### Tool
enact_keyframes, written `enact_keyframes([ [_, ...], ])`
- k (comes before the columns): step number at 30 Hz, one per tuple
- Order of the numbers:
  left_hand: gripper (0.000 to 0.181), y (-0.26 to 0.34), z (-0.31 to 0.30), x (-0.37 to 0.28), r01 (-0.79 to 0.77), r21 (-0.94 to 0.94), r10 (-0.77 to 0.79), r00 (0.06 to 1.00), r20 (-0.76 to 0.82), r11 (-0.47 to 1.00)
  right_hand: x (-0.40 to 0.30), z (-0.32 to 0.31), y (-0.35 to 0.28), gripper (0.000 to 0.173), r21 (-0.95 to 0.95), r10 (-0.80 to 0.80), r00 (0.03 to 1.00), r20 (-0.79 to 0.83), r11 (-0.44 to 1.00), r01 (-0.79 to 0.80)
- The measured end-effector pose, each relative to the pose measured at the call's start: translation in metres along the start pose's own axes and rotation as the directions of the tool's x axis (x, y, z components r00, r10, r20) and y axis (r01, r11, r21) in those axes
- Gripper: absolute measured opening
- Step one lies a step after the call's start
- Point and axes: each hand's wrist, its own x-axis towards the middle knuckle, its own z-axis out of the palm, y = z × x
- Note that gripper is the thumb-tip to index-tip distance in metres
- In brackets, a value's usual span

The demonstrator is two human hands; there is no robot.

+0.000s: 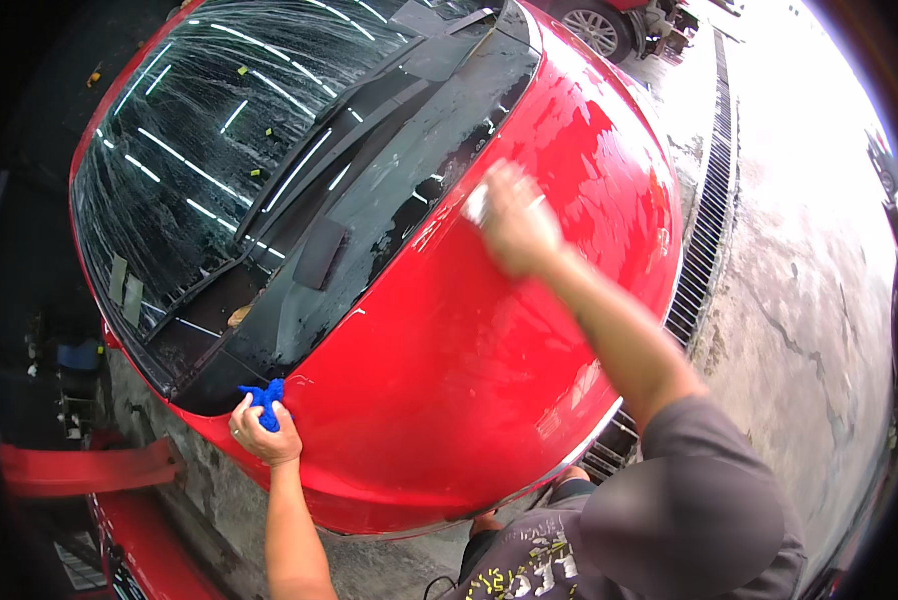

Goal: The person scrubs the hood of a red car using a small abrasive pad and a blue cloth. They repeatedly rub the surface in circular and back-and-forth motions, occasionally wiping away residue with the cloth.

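Note:
A red car hood [419,375] with wet-looking patches toward its far end lies before me. My left hand [269,435] is closed around a bunched blue cloth [265,401] at the hood's near left corner, beside the black plastic cowl [299,300]. Out on the middle of the hood, close to its windshield edge, my right hand [516,217] is motion-blurred and presses something white [477,204] to the paint; what it is cannot be told. Past the cowl rises the streaked windshield [186,135] with its wiper arms.
A slotted drain grate [711,172] runs along the concrete floor [809,337] at the right. Red car panels [88,469] are at the lower left. A wheel [591,30] of another car is at the top. A small brown object [239,316] lies on the cowl.

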Motion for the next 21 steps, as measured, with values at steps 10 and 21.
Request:
enact_keyframes([
  [10,0.035,0.001,-0.006,-0.01,0.077,0.142,-0.085,0.995,0.051,0.987,-0.093,-0.012,-0.089,0.071,0.343,-0.487,0.858,0.164,0.843,0.413],
  [21,0.033,0.001,-0.011,-0.016,0.144,0.246,-0.171,0.981,0.094,0.959,-0.092,-0.023,-0.082,0.071,0.261,-0.6,0.785,0.154,0.791,0.553],
])
